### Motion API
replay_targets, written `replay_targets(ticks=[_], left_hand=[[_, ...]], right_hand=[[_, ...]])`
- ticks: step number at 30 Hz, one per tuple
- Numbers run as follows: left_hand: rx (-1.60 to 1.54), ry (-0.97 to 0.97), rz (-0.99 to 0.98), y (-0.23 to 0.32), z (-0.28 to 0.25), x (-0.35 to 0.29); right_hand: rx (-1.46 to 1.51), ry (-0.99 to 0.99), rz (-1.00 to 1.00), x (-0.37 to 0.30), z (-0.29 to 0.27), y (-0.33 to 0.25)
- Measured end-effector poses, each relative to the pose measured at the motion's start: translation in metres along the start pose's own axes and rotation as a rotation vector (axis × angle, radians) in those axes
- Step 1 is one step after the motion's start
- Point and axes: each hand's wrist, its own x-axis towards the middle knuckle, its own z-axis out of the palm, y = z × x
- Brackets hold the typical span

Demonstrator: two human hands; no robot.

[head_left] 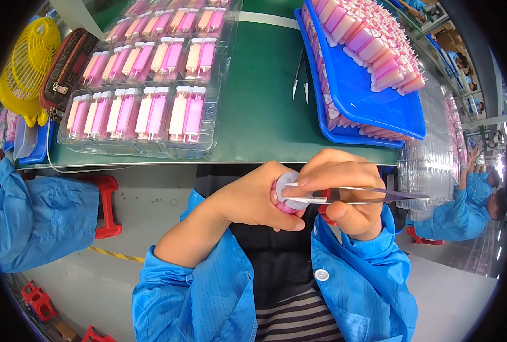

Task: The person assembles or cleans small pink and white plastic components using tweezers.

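Note:
My left hand is closed around a small pink piece with a round, pale grey end. The rest of that piece is mostly hidden in the fist. In my right hand is a pair of metal tweezers, pinched between thumb and fingers. Their light-coloured tips reach to the round end, close to or touching it. Both hands are held together just off the table's near edge. Whether the tips grip anything cannot be made out.
At the left of the green table lies a clear plastic tray of paired pink and cream tubes. Stacked blue trays with many pink pieces stand at the right. A yellow fan and dark bag sit far left. Co-workers are on both sides.

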Motion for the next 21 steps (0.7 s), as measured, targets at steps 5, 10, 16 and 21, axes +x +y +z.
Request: replay_targets(ticks=[5,10,16,21], left_hand=[[-0.071,-0.02,-0.071,0.0044,0.0005,-0.0015],[-0.098,-0.076,-0.087,0.0024,-0.0033,-0.0021],[-0.074,-0.11,-0.13,0.0016,-0.007,-0.0015],[-0.067,-0.103,-0.176,0.0054,-0.0063,-0.0004]], right_hand=[[0.0,0.019,-0.013,0.0019,-0.0022,0.0014],[0.146,0.076,0.13,-0.0045,-0.0057,-0.0032],[0.174,0.073,0.161,-0.0041,-0.0037,-0.0044],[0.18,0.081,0.171,-0.0062,-0.0048,-0.0035]])
